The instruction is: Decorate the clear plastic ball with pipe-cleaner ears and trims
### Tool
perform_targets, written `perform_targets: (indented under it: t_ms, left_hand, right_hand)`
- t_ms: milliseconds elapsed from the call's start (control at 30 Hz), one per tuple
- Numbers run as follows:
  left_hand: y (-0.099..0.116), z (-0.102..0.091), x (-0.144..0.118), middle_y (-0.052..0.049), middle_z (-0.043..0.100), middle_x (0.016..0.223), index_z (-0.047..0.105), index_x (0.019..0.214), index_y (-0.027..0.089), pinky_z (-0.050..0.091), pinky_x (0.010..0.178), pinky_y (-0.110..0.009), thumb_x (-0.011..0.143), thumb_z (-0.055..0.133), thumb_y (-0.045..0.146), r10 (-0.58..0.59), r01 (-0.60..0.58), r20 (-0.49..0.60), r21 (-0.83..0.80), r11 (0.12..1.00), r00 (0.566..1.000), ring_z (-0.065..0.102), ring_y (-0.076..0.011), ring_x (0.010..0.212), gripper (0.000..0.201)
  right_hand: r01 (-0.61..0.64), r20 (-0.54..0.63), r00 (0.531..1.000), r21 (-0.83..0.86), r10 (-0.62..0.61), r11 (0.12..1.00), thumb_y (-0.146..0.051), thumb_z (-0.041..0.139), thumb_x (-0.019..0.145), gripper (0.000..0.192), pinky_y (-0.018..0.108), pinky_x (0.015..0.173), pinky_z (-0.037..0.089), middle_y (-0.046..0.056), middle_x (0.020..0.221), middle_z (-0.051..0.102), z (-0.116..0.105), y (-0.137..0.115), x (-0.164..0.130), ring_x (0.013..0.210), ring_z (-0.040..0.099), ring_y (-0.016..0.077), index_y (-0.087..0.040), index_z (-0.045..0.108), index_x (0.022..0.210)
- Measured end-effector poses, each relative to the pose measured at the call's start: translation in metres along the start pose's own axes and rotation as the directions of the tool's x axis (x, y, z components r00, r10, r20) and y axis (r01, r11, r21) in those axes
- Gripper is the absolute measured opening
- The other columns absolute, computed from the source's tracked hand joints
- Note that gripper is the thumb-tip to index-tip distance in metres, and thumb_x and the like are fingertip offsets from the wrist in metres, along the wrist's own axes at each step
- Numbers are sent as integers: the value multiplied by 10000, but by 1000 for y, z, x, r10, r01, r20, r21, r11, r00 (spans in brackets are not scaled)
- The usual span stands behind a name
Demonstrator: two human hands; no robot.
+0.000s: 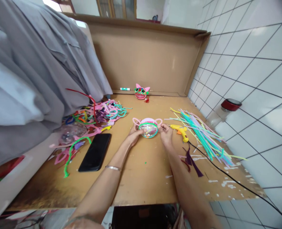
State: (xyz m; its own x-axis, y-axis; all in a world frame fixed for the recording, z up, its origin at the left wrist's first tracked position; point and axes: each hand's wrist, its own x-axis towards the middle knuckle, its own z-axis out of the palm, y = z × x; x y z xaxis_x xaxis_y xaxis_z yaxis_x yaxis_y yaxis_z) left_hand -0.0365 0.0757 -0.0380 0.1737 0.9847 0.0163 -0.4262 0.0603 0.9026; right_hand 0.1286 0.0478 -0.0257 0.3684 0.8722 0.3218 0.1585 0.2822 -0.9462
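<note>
Over the middle of the table is a small round craft piece (148,129): a clear plastic face rimmed with green pipe cleaner, pink along the top, a pink loop like an ear on each side. My left hand (134,134) grips its left edge, thumb across the clear front and fingers behind. The closed fingers of my right hand (165,133) pinch its right side, just below the right loop. Small coloured bits show through the plastic, too small to name. Right of my right hand lies a yellow glue gun (181,131), its nozzle close to my fingers.
A finished-looking animal-face craft (141,92) and a marker (125,89) sit at the back. Pipe cleaners (200,133) lie right, by a red-lidded jar (221,113). A tangled pile (105,111) and a phone (95,152) lie left. The glue gun's cord (227,175) crosses the right side.
</note>
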Motion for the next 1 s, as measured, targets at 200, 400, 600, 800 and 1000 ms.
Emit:
perform_targets:
  t_ms: [200,400,600,800,1000]
  left_hand:
    - [1,3,-1,-88,609,1206,569,1117,190,386,1037,-418,450,851,239,8,-8,-9,9,1000,1000,527,-287,1181,726]
    - [2,4,-1,-86,626,1189,593,1093,189,395,1034,-410,460,846,209,23,-23,-7,-2,1000,1000,540,-284,1169,682]
    - [2,1,-1,-79,608,1213,589,1096,196,362,1060,-400,464,838,215,29,-29,-8,-41,999,1000,513,-268,1204,680]
    - [0,-1,1,-68,612,1184,580,1091,203,370,1058,-404,454,843,215,6,-6,-3,-54,999,1000,520,-267,1192,689]
    - [-3,-2,2,-80,601,1202,559,1088,192,371,1071,-415,482,852,237,14,-14,-1,-38,999,1000,519,-271,1208,674]
  right_hand:
    - [0,-3,1000,16,0,1000,-451,559,723,279,247,600,373,-33,598,473,1,-2,-3,605,402,122,-203,496,610]
    - [-15,-4,1000,-12,15,1000,-441,601,683,258,262,626,405,-20,629,521,-2,4,3,612,451,135,-199,529,627]
    - [-50,20,999,24,49,998,-468,609,677,287,260,614,420,-9,627,544,-3,6,4,616,469,139,-191,544,642]
    - [-63,39,997,48,61,997,-430,635,652,260,253,601,405,-21,597,515,-5,4,4,598,446,128,-193,542,599]
    - [-26,-9,1000,38,26,999,-417,631,673,263,242,580,371,-36,585,474,-1,3,2,585,418,116,-192,531,582]
